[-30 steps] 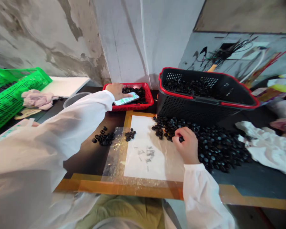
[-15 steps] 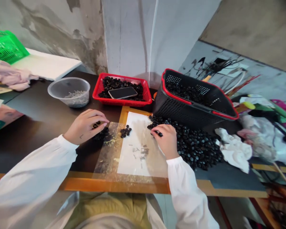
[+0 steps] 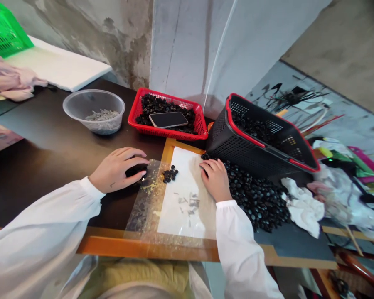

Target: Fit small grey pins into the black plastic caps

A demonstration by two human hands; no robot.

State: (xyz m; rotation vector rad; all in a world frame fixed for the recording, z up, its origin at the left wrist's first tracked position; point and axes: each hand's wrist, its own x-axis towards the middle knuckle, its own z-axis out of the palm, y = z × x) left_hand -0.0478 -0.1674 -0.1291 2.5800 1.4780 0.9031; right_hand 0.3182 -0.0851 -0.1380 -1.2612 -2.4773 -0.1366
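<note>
Curled fingers low, my left hand (image 3: pixel 118 170) cups the black pieces (image 3: pixel 139 171); by the heap (image 3: pixel 255 199), can't tell whether my right hand (image 3: pixel 215 180) grips anything.

Glossy black round pieces (image 3: pixel 255 203) heap at right against a matt black plastic mesh basket (image 3: pixel 233 151) with a smooth red rim (image 3: pixel 239 131). Near, clear glossy film (image 3: pixel 143 207) covers matt white paper (image 3: pixel 182 207) on the smooth dark counter (image 3: pixel 50 141); far left stands a clear plastic bowl (image 3: pixel 93 112).

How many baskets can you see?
3. A red plastic basket sits on the table ahead of the hands, a black basket with a red rim tilts to its right, and a green basket is cut off at top left. Others could be out of view.
</note>
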